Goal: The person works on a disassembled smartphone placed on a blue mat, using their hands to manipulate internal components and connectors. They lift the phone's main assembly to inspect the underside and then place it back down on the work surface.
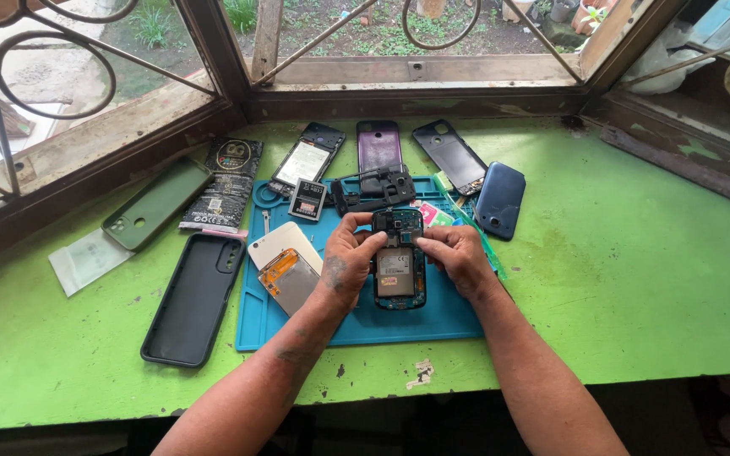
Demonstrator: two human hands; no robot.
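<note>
An opened phone (399, 268) with its back cover off lies on a blue work mat (382, 325), its battery and circuit board exposed. My left hand (346, 257) grips the phone's upper left edge, fingers curled over the top. Fingertips of my right hand (456, 253) pinch at the phone's upper right corner near the camera area. Whether those fingers hold a small part is hidden.
On the green table (635, 279) lie a black phone case (196, 297), a green case (155, 203), a dark packet (226, 184), a loose battery (307, 200), a blue back cover (500, 199), several opened phone bodies near the window, and a screen panel (287, 268).
</note>
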